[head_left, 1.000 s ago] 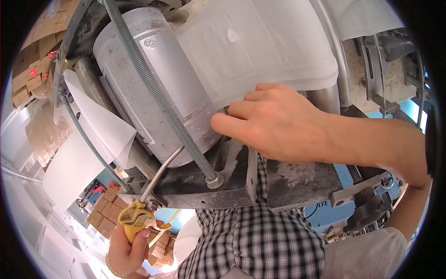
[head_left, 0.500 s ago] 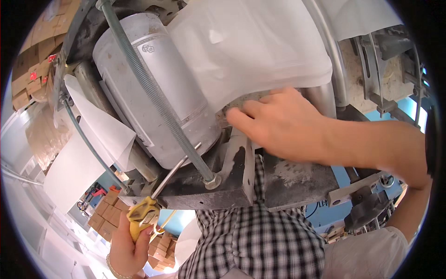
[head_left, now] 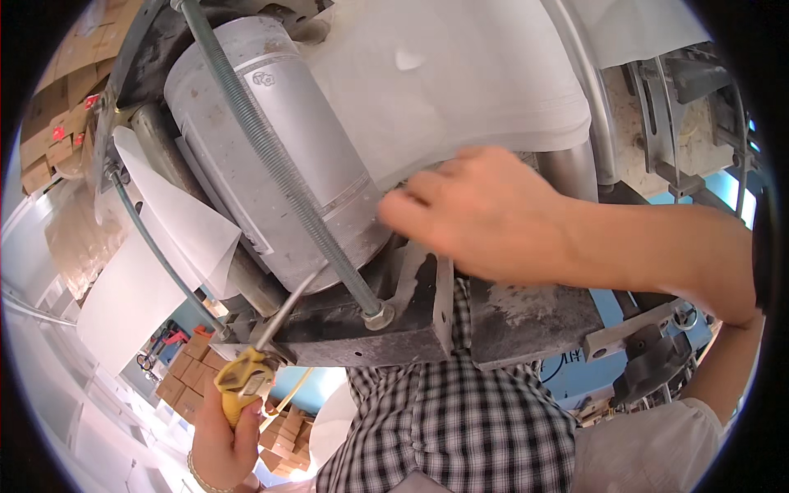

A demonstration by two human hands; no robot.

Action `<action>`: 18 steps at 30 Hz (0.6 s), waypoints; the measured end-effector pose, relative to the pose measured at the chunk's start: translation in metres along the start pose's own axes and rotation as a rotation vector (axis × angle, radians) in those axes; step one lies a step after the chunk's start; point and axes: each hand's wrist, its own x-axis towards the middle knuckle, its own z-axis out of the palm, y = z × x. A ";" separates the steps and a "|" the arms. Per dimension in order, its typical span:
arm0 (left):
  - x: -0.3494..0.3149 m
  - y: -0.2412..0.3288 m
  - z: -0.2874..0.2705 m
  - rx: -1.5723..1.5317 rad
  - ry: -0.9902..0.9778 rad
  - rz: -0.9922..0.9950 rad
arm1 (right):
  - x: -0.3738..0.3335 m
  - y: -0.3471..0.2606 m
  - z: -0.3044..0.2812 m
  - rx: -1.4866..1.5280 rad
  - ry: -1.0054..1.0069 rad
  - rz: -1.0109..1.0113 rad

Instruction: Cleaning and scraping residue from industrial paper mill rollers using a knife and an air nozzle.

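Observation:
My left hand (head_left: 223,440), low on the left, is closed around a yellow air blow gun (head_left: 245,380). Its thin metal nozzle (head_left: 286,316) slants up toward the lower end of a grey metal cylinder (head_left: 283,135). A threaded rod (head_left: 275,160) crosses in front of that cylinder. Over the frame, my right hand (head_left: 472,209) has its fingers curled beside the cylinder's lower right edge. Its fingertips are blurred and turned away, so what they hold, if anything, is hidden. Just beyond it hangs the lower edge of a white sheet (head_left: 460,74).
The dark metal machine frame (head_left: 362,345) runs along the near side, with a nut (head_left: 378,316) on the rod's end. Polished rollers (head_left: 571,168) stand at the right. White paper (head_left: 181,222) curls at the left. Cardboard boxes (head_left: 185,378) are stacked beyond.
My right hand has shifted slightly left, toward the cylinder. The blow gun has moved a little left and its nozzle tip has drawn back. The white sheet's folds have changed.

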 end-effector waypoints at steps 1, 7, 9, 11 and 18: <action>0.001 0.002 -0.002 -0.001 0.001 0.002 | -0.002 0.000 0.001 -0.002 0.000 0.000; 0.001 -0.004 -0.003 -0.160 -0.039 -0.141 | 0.003 -0.005 -0.002 0.062 0.015 0.025; 0.002 -0.005 -0.002 -0.194 -0.095 -0.165 | 0.003 -0.002 0.003 0.058 0.010 -0.009; 0.002 -0.007 -0.005 -0.103 -0.136 -0.115 | 0.000 0.000 0.002 0.054 0.006 -0.018; 0.000 -0.006 -0.005 -0.153 -0.070 -0.149 | -0.004 0.001 0.001 0.036 -0.031 -0.060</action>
